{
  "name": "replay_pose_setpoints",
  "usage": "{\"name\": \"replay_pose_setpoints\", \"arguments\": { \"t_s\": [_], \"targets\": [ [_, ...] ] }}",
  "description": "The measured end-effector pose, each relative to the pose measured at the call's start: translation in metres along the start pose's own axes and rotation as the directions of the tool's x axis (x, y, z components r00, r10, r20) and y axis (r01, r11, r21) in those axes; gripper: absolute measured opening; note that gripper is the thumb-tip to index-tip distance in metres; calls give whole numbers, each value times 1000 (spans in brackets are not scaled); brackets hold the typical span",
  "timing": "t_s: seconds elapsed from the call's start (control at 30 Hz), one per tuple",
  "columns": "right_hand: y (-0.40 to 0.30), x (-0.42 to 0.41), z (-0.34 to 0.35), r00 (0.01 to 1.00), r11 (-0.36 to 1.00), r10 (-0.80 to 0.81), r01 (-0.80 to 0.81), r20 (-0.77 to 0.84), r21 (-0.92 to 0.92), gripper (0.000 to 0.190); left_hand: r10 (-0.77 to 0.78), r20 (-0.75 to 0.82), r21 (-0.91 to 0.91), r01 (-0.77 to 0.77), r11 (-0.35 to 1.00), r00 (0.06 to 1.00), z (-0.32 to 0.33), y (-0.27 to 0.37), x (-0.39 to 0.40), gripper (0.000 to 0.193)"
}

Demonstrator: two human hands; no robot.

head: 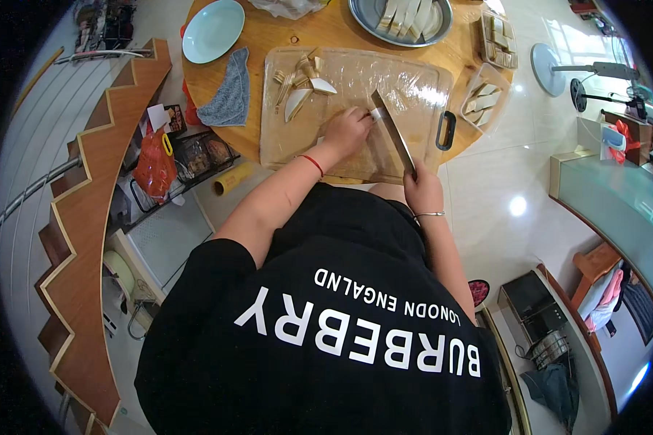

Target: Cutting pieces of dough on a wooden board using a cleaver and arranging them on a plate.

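Observation:
My right hand [423, 187] grips the handle of a kitchen knife [394, 133], whose blade stands on edge over a plastic-wrapped cutting board [348, 65]. Close to the left of the blade, the fingers of my left hand [350, 130] are curled down on the board. At their tips shows a small pale piece of food [377, 113], mostly hidden by the fingers and knife. Several cut pieces of layered cake-like food [299, 81], white and brown-striped, lie at the board's upper left.
Around the board on the round wooden table [283, 32] are a grey cloth [231, 89], a pale oval plate [213, 31], a metal dish [359, 24] of white slices, and two clear plastic containers [487, 98] [499, 41] of cut pieces. A black-handled slot [446, 130] marks the board's right end.

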State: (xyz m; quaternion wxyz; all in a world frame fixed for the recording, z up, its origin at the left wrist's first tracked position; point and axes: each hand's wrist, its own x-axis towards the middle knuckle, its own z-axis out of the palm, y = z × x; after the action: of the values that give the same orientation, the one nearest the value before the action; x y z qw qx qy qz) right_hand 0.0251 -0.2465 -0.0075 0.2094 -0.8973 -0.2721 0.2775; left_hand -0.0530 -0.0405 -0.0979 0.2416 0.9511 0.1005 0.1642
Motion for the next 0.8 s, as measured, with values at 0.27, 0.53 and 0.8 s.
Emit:
{"name": "replay_pose_setpoints", "arguments": {
  "t_s": [0.27,0.53,0.8],
  "targets": [
    [0,7,6,998,994,-17,23,68,-102,26,-23,81,3,22,1000,996,3,-6,-5,14],
    [15,15,29,994,988,18,-1,106,-155,18,-18,97,28,16,999,995,0,-4,-5,14],
    [28,10,6,999,998,-26,25,19,52,19,-88,125,-60,96,994,988,-3,0,-6,16]
  ]
}}
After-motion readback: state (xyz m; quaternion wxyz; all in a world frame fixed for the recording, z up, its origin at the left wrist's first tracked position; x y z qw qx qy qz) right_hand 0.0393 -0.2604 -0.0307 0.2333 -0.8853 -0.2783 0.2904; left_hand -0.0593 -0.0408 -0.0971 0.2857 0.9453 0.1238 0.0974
